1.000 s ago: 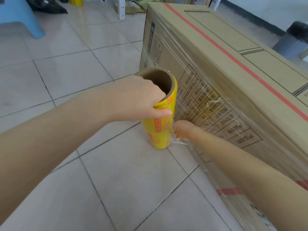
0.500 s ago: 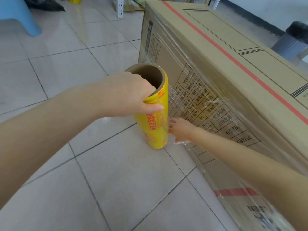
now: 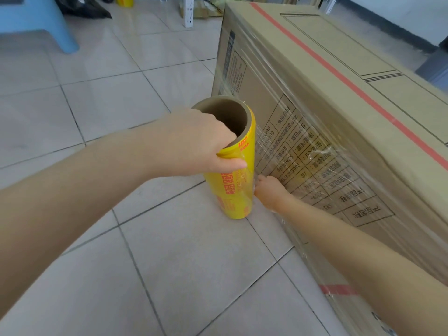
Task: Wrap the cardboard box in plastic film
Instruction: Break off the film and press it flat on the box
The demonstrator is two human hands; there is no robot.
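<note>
the cardboard box (image 3: 315, 98) stands on the floor (image 3: 121, 105), its near side already filmed. the film roll (image 3: 232, 190) has crept a little along it toward the far corner, so this band grows. my left hand (image 3: 201, 144) grips the roll's rim; whether my right hand (image 3: 269, 190), low beside the roll, pinches film, i cannot tell.

Bare left hand (image 3: 194, 146), bare right hand (image 3: 269, 191).
</note>
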